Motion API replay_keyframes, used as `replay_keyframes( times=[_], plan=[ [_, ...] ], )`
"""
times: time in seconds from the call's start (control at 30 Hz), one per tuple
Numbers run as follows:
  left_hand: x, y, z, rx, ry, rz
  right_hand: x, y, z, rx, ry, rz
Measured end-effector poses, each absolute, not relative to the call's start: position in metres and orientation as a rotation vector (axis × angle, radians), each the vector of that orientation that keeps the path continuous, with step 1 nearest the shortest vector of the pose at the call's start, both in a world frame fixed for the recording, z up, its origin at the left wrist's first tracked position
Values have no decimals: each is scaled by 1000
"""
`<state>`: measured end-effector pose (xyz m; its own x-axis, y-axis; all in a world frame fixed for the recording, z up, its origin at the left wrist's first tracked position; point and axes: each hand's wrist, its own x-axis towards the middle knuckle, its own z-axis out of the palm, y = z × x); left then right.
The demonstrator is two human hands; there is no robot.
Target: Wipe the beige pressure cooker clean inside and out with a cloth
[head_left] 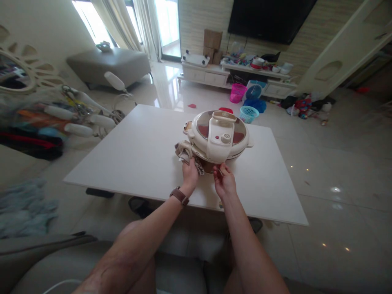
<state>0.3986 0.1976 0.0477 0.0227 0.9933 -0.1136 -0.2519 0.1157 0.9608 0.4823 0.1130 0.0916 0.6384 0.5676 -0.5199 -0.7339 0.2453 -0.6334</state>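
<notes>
A cream electric pressure cooker (221, 152) stands on the white table (128, 151). Its round lid has see-through windows, a top handle, a dial and a red button. My left hand (190, 173), with a brown-strapped watch on the wrist, is closed around a crumpled beige cloth (183, 150) at the cooker's left front side. Part of the cloth, with a dark pattern, hangs below the fingers. At the cooker's lower front edge, my right hand (225, 179) has its fingers curled and pinched together. Whatever lies between those fingertips is too small to make out.
Beyond the table, a pink basket (237, 93) and a light-blue basket (248, 113) stand on the tiled floor. A floor lamp with several white shades (79, 130) rises close to the table's left edge. A grey sofa (55, 265) is beneath me.
</notes>
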Motion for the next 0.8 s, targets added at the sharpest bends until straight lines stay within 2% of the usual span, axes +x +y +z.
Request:
replay_keyframes(
  times=[0.13, 0.3, 0.4, 0.5, 0.7, 0.8],
  plan=[
    [401, 220, 48, 933, 1115, 1261, 476, 123, 88, -1087, 119, 920],
    [396, 239, 62, 565, 1130, 1264, 482, 119, 87, -1149, 23, 935],
    [389, 248, 76, 576, 1148, 1503, 494, 113, 89, -1199, -23, 880],
    [384, 250, 91, 917, 1088, 1623, 503, 109, 92, -1234, 30, 798],
    [385, 232, 112, 1960, 704, 1290, 509, 104, 92, -1191, 130, 814],
    [385, 230, 116, 2110, 652, 1287, 510, 101, 91, -1179, 132, 828]
  ],
)
